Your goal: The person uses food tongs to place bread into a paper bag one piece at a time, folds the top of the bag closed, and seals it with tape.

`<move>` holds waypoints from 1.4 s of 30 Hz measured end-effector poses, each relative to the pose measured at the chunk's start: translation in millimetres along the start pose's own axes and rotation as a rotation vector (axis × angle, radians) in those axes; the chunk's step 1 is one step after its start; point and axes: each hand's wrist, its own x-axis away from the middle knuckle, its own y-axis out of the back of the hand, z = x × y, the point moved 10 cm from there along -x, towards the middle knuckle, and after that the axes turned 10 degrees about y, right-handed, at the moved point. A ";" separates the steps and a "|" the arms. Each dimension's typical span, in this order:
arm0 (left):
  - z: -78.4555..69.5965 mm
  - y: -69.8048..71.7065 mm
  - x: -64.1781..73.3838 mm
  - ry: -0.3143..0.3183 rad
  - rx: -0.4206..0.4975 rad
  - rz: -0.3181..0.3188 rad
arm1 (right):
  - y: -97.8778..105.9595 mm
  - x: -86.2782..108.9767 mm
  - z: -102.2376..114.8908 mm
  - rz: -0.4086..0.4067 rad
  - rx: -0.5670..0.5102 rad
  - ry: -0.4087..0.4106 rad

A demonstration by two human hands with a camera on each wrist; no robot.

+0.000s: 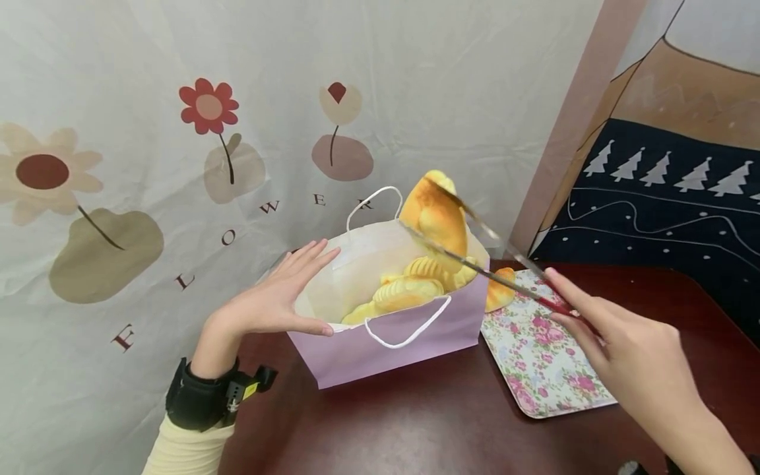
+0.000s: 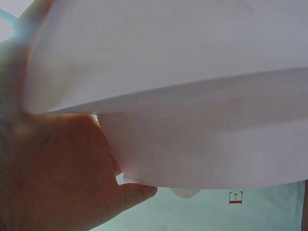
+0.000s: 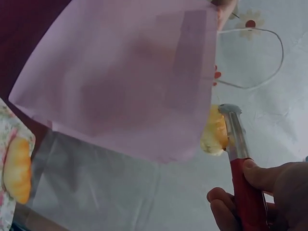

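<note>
A lilac paper bag (image 1: 398, 356) stands on the table with its mouth spread wide. My left hand (image 1: 273, 300) spans the left end of the mouth, fingers and thumb stretched straight against the rim. In my right hand (image 1: 635, 353) are metal tongs with red grips (image 3: 248, 195), their tips around a golden-brown bread roll (image 1: 436, 214). That roll hangs tilted over the right side of the bag's mouth. Inside the bag lie several paler ridged breads (image 1: 410, 295). In the left wrist view, the bag's pale paper (image 2: 192, 144) fills most of the picture.
A flower-patterned tray (image 1: 552, 349) lies right of the bag on the dark red-brown table (image 1: 404, 422). Another bread roll (image 1: 500, 290) rests on its far left corner, partly behind the bag. White rope handles stand up behind the bag and droop in front. A printed curtain (image 1: 285, 79) hangs behind.
</note>
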 end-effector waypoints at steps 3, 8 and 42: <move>0.0 -1.0 0.7 0.005 -0.005 0.002 | -10.7 -1.2 7.6 0.029 -0.004 0.036; -1.0 -1.6 1.3 0.002 -0.011 -0.001 | -19.0 -0.4 10.9 0.051 -0.019 0.037; -2.6 0.2 3.1 0.000 -0.004 -0.017 | -40.0 -5.7 35.4 0.156 -0.249 0.055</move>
